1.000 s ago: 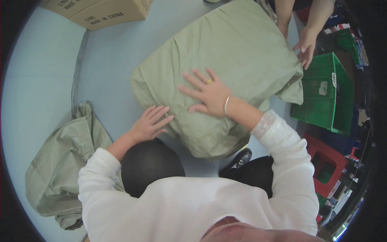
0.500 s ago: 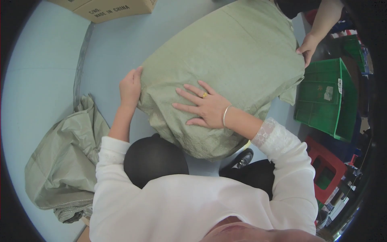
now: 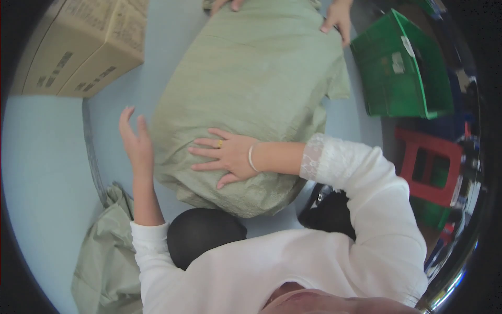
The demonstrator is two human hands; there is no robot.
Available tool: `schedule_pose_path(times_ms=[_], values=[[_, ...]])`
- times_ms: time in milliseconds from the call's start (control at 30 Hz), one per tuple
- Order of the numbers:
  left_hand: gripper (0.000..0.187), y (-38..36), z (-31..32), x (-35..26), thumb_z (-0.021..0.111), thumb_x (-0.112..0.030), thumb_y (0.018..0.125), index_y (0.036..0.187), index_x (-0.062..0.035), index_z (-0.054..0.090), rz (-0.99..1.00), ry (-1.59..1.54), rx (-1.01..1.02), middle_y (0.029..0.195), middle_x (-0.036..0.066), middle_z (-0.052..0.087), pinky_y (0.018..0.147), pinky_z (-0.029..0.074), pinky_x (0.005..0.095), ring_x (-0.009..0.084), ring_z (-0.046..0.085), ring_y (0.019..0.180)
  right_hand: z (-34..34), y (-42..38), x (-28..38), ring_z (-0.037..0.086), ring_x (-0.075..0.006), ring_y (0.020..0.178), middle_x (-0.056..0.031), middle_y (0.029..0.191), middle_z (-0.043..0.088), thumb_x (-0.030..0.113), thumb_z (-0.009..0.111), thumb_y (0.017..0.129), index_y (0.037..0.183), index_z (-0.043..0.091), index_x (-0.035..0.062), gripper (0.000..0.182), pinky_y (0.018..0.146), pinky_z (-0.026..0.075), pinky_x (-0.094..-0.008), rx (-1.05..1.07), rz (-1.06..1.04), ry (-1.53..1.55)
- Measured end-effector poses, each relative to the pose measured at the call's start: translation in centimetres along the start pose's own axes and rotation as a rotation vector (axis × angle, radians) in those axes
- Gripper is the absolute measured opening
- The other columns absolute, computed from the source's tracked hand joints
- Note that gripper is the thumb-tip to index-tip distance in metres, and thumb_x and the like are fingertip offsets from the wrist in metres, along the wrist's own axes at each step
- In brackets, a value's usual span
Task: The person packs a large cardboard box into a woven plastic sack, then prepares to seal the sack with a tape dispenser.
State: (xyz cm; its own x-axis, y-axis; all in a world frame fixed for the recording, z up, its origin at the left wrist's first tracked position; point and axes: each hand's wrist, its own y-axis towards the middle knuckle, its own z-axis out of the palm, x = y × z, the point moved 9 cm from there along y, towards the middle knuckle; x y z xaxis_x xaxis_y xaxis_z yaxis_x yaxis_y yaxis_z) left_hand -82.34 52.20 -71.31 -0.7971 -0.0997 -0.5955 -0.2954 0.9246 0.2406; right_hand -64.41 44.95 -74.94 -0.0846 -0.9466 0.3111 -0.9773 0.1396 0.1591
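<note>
A large, bulging green woven sack (image 3: 251,78) lies on the floor in front of my knees. My right hand (image 3: 230,157) rests flat on its near part, fingers spread, with a yellow ring and a bracelet on it. Just left of the sack, my left hand (image 3: 137,138) is raised with the thumb apart from the fingers and nothing in it. Another person's hand (image 3: 339,20) touches the sack's far right edge, and a second hand (image 3: 227,5) of that person is at its far end, partly cut off by the frame.
Brown cardboard boxes (image 3: 86,47) stand at the upper left. Another green sack (image 3: 107,256) lies crumpled at the lower left. To the right are a green plastic crate (image 3: 389,68) and a red plastic stool (image 3: 429,167). My knee (image 3: 204,235) is close to the sack.
My left hand has let go of the sack's left edge and opened. My right hand stays flat on the sack. The other person's second hand has come into view, and the camera view has turned.
</note>
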Motion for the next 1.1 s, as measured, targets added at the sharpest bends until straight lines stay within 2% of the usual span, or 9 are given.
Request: schedule_pose_path(times_ms=[167,267,367,467,567,667,867,967,1100], values=[[0.070,-3.8,12.5,-12.4,0.053,-0.040,0.079,0.135,-0.0088,0.025,0.565,0.328,0.479,0.141,0.018,0.020,0.105,0.017,0.0471,0.0347,0.022,0.130,1.3,-0.2,2.1,0.026,-0.0274,0.128,-0.0113,0.138,0.030,0.058,0.025,0.087,0.134,0.031,0.0154,0.064,0.105,0.016,-0.0467,0.141,0.096,-0.005],[0.067,-7.8,13.3,-16.0,0.049,-0.039,0.083,0.137,-0.0072,0.023,0.796,0.272,0.671,0.142,0.022,0.016,0.104,0.018,0.0490,0.0378,0.019,0.130,2.6,-1.5,4.3,0.017,-0.0257,0.132,-0.0070,0.141,0.022,0.054,0.027,0.088,0.137,0.021,0.0130,0.064,0.107,0.012,-0.0457,0.251,0.105,0.012],[0.070,-10.5,12.9,-16.9,0.046,-0.049,0.081,0.136,-0.0119,0.027,0.927,0.295,0.778,0.142,0.021,0.018,0.102,0.018,0.0525,0.0409,0.020,0.129,4.0,-2.8,7.8,0.020,-0.0262,0.131,-0.0104,0.137,0.031,0.047,0.042,0.085,0.131,0.033,0.0059,0.062,0.108,0.010,-0.0455,0.183,-0.110,0.008],[0.078,-11.2,13.1,-16.6,0.036,-0.064,0.079,0.138,-0.0124,0.025,0.957,0.368,0.796,0.142,0.020,0.017,0.101,0.018,0.0528,0.0417,0.019,0.129,1.4,-5.1,10.6,0.049,-0.0295,0.092,-0.0135,0.085,0.055,0.024,0.048,0.082,0.084,0.059,0.0091,0.019,0.096,0.029,-0.0425,-0.163,-0.462,0.305],[0.079,-11.1,13.7,-15.9,0.032,-0.067,0.079,0.138,-0.0143,0.025,0.909,0.340,0.779,0.143,0.018,0.016,0.103,0.013,0.0516,0.0390,0.017,0.130,-8.0,-8.7,5.5,0.051,-0.0289,0.077,-0.0147,0.085,0.051,0.015,0.034,0.087,0.078,0.052,0.0070,0.022,0.073,0.039,-0.0383,-0.590,-0.244,0.080],[0.079,-11.7,13.5,-16.1,0.033,-0.065,0.080,0.137,-0.0120,0.026,0.919,0.334,0.761,0.143,0.019,0.017,0.104,0.011,0.0516,0.0395,0.015,0.131,-8.0,-14.1,-5.3,0.019,-0.0282,0.122,-0.0117,0.133,0.022,0.053,0.034,0.083,0.127,0.026,0.0113,0.061,0.098,0.011,-0.0450,-0.680,0.322,0.165],[0.078,-12.5,14.4,-17.3,0.031,-0.060,0.083,0.138,-0.0064,0.018,0.914,0.371,0.753,0.143,0.023,0.010,0.104,0.010,0.0509,0.0407,0.011,0.131,-4.1,-20.2,-10.8,0.004,-0.0408,0.131,-0.0197,0.144,0.004,0.057,0.044,0.082,0.140,0.014,0.0145,0.078,0.103,0.010,-0.0539,-0.735,0.773,0.181],[0.075,-11.9,14.6,-18.4,0.032,-0.054,0.085,0.137,-0.0025,0.019,0.892,0.366,0.727,0.142,0.025,0.011,0.104,0.011,0.0503,0.0414,0.012,0.131,-3.6,-21.4,-12.7,-0.001,-0.0335,0.134,-0.0201,0.144,-0.005,0.046,0.052,0.083,0.141,0.007,0.0158,0.078,0.107,0.009,-0.0433,-1.000,0.899,0.497],[0.071,-11.3,15.4,-19.4,0.033,-0.047,0.086,0.138,-0.0017,0.017,0.803,0.369,0.674,0.142,0.024,0.010,0.104,0.011,0.0497,0.0408,0.012,0.131,1.7,-22.1,-14.2,-0.004,-0.0209,0.135,-0.0122,0.145,-0.004,0.053,0.032,0.088,0.140,0.001,0.0123,0.073,0.109,0.000,-0.0343,-1.152,1.163,1.049]])
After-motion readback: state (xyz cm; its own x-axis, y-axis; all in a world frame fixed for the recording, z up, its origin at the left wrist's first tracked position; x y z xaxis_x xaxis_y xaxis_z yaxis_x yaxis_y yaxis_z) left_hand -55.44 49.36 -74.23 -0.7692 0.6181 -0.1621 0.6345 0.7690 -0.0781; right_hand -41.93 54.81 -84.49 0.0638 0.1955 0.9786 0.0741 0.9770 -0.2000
